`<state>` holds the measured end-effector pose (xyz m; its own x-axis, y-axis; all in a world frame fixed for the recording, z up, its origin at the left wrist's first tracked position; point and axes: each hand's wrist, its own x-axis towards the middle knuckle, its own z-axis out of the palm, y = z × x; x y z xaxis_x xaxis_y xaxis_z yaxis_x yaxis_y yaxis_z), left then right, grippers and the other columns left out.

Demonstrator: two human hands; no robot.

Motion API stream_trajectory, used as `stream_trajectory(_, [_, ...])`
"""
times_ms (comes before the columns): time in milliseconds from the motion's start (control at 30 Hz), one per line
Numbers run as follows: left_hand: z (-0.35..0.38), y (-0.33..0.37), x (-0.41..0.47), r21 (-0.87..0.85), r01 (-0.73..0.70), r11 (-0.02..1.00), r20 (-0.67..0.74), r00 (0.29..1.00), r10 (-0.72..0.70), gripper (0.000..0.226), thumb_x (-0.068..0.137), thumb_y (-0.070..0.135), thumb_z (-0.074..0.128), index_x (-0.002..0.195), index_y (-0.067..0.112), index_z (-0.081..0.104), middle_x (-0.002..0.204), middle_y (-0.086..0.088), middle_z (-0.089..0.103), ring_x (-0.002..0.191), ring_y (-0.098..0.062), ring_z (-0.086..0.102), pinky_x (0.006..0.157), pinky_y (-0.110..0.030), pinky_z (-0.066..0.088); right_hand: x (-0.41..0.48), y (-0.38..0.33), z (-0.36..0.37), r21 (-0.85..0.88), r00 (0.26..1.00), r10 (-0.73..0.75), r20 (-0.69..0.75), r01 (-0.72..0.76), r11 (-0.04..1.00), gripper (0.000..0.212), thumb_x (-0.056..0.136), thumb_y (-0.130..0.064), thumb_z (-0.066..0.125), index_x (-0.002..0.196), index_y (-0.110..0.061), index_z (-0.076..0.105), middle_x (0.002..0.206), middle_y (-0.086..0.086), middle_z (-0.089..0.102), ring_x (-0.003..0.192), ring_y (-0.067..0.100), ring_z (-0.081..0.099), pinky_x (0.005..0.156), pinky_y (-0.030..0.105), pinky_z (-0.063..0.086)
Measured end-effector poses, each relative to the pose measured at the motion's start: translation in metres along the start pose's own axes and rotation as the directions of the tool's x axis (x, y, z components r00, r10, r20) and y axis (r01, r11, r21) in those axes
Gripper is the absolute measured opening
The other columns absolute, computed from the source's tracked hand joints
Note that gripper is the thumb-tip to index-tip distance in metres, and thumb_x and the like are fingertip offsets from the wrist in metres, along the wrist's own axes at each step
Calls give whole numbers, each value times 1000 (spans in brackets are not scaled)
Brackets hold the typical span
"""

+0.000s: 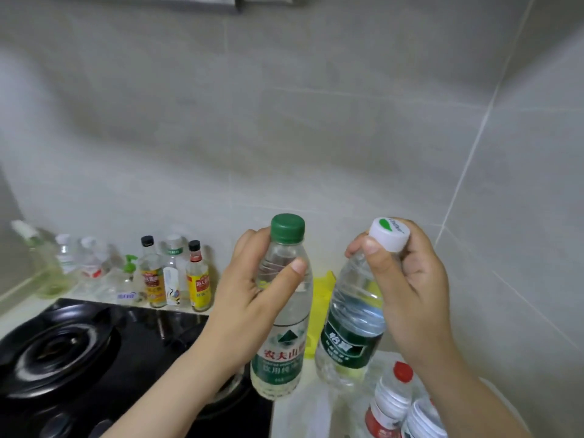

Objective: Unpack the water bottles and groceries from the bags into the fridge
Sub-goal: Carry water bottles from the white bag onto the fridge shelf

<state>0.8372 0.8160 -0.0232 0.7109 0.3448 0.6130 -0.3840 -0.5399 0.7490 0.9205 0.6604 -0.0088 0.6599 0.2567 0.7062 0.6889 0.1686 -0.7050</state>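
Left hand point(249, 298): your fingers wrap green-capped water bottle point(281, 352), upright, likely for carrying.
Right hand point(410, 295): you grip white-capped water bottle point(350, 336) at neck.

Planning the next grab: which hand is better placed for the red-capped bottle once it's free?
Likely right. The right hand, gripping the white-capped bottle, is close above the red-capped bottle; the left hand, holding the green-capped bottle, sits farther off, nearer the stove.
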Motion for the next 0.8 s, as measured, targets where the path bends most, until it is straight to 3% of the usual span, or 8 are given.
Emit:
stream_trajectory(167, [-14,10,-3,-26,12,1000,-101,995,-15,27,82,45,50,99,25,60,90,0,65,82,-13,61,72,-27,49,9,-3,16,112,997,-31,65,24,993,14,86,-36,56,87,-23,58,82,2,69,74,11,64,67,17,50])
stream_trajectory(400, [-29,38,-16,44,24,999,-290,957,-10,27,83,40,53,100,20,62,89,-3,68,79,-19,65,72,-39,52,19,-11,35,255,977,-77,201,24,967,19,87,-36,56,89,-17,58,82,3,69,75,11,64,69,16,48])
stream_trajectory(567, [-35,61,-36,143,47,989,-401,916,15,22,84,38,53,102,27,62,93,4,68,81,-11,66,72,-27,56,21,-22,47,379,954,-148,260,40,924,24,87,-37,56,89,-13,58,80,1,68,75,10,64,70,17,47])
stream_trajectory(633, [-38,68,-46,192,69,979,-449,893,25,18,86,36,55,101,28,62,93,5,68,81,-9,66,72,-28,56,19,-27,53,434,943,-170,287,30,901,24,87,-36,56,90,-12,58,79,-1,69,74,9,64,70,15,46])
stream_trajectory(800, [-53,92,-76,277,125,953,-554,831,53,20,87,25,54,104,35,61,92,10,70,80,-5,67,67,-17,53,10,-46,75,544,905,-218,365,-17,839,13,87,-40,57,89,-27,58,80,3,67,74,18,63,69,23,48])
